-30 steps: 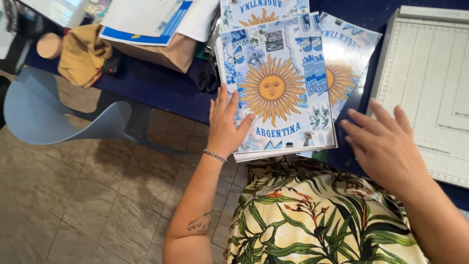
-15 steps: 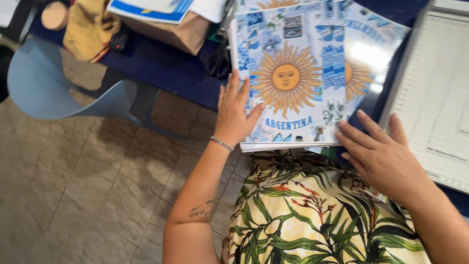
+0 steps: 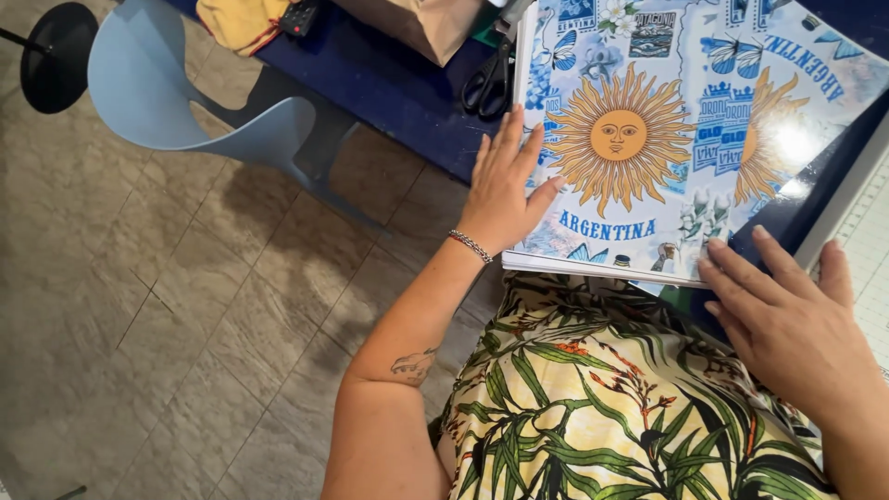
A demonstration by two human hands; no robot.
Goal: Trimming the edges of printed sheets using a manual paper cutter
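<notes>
The person's left hand point(image 3: 505, 190) lies flat, fingers spread, on the left edge of a stack of glossy blue-and-white printed sheets point(image 3: 639, 148) bearing a golden sun face, while the right hand point(image 3: 787, 319) rests open at the stack's lower right corner, fingertips touching the edge. The stack sits on a dark blue table point(image 3: 389, 83), with black scissors point(image 3: 489, 81) just beside its left edge and a brown paper bag point(image 3: 421, 23) further back. A pale blue chair point(image 3: 185, 102) stands on the tiled floor point(image 3: 139, 324) to the left.
</notes>
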